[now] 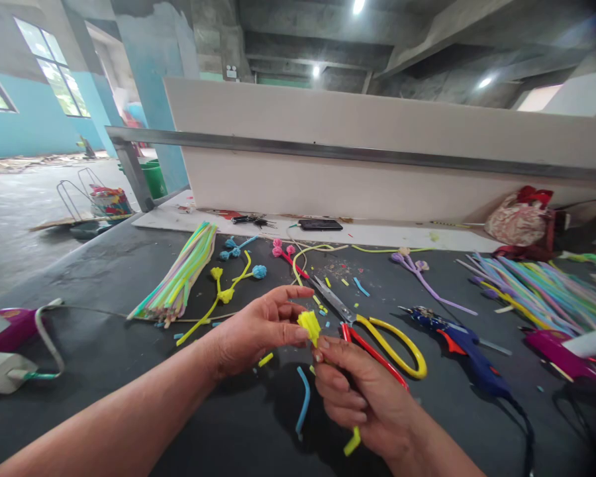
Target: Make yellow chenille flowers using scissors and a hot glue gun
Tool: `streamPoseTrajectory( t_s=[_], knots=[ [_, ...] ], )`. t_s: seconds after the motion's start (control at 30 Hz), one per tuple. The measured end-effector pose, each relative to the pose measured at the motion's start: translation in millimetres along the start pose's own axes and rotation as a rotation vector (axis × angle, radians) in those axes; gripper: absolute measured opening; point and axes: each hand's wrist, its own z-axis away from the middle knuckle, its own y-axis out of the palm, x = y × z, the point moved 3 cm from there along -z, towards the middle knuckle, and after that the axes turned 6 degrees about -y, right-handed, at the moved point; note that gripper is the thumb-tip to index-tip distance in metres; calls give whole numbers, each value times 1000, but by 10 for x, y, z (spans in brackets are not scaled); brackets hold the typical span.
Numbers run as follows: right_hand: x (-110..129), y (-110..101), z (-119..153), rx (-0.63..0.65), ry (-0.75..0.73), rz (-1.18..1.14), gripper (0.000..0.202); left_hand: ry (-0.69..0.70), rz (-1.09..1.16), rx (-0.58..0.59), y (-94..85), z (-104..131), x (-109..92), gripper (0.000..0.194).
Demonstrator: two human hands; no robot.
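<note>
My right hand (357, 391) is closed in a pinch around the stem of a yellow chenille-stem flower (308, 326), whose bunched head points up. A yellow stem end (352, 442) sticks out below that hand. Beside the flower head is my left hand (271, 321), fingers stretched and apart; its thumb tip is at the petals, though I cannot tell if it presses on them. Just beyond lie yellow-handled scissors (345, 308) and a red-handled tool (377, 354), partly behind my right hand. A blue stem piece (303, 401) lies on the table between my forearms.
A bundle of pastel chenille stems (179, 275) lies left, another (541, 291) right. Finished-looking yellow and blue sprigs (225, 295) lie near the left bundle. A blue glue gun (461, 344) with a cord is at right, near a magenta one (561, 351). A phone (320, 225) lies at the back.
</note>
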Motion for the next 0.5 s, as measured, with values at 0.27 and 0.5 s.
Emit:
streamPoseTrajectory(
  t_s=[0.27,0.5],
  knots=[
    [-14,2,-13,-27,9,33,20,-36,-5,-7,17,-3,33,55],
    [-23,-7,-44,-21,6,43,18,-48,3,-13,26,2,39,51]
  ],
)
